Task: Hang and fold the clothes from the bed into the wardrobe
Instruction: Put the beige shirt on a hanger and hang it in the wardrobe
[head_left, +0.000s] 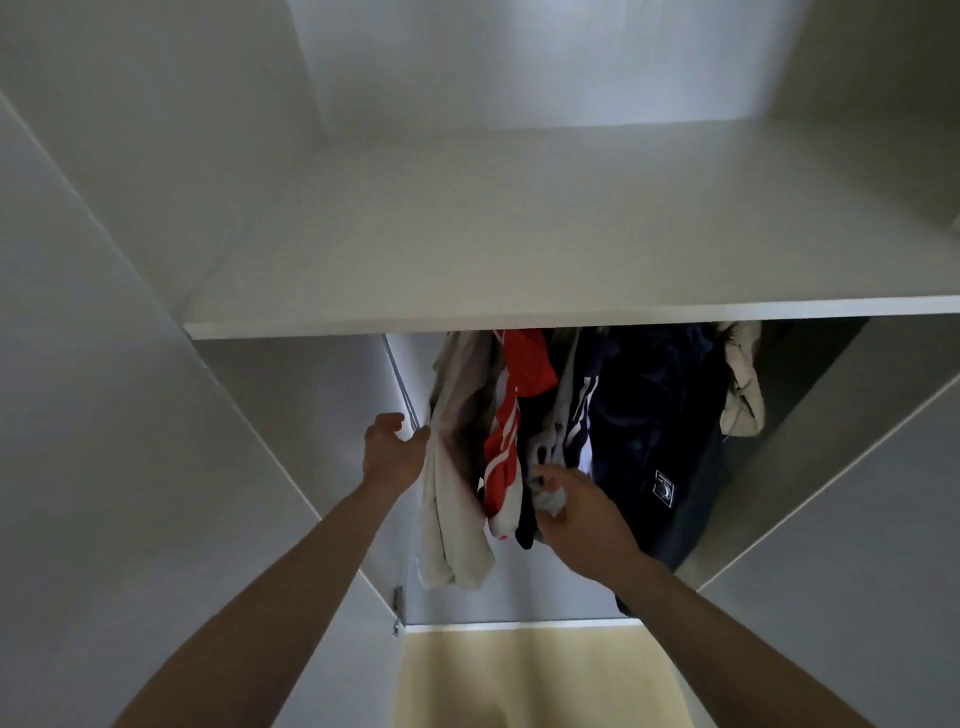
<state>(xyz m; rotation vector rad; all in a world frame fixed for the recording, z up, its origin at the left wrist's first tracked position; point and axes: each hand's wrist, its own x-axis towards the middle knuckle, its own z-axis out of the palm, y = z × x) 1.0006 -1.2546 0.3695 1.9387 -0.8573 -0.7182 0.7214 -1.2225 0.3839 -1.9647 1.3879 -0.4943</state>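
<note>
Several clothes hang in the white wardrobe (519, 312) below its shelf: a beige garment (457, 467) at the left, a red and white striped top (511, 415), a grey garment (553, 441), a dark navy jacket (649, 415) and a cream piece (743, 389) at the right. My left hand (392, 449) is at the beige garment's left edge, fingers relaxed and touching the cloth. My right hand (576, 514) reaches among the middle clothes, fingers curled round a bit of grey fabric. The rail and hangers are hidden by the shelf.
A bare white shelf spans the wardrobe above the clothes. White doors stand open at the left (130, 415) and right (857, 519). Below, the wardrobe's bottom edge (519, 626) meets a pale yellow floor (519, 680).
</note>
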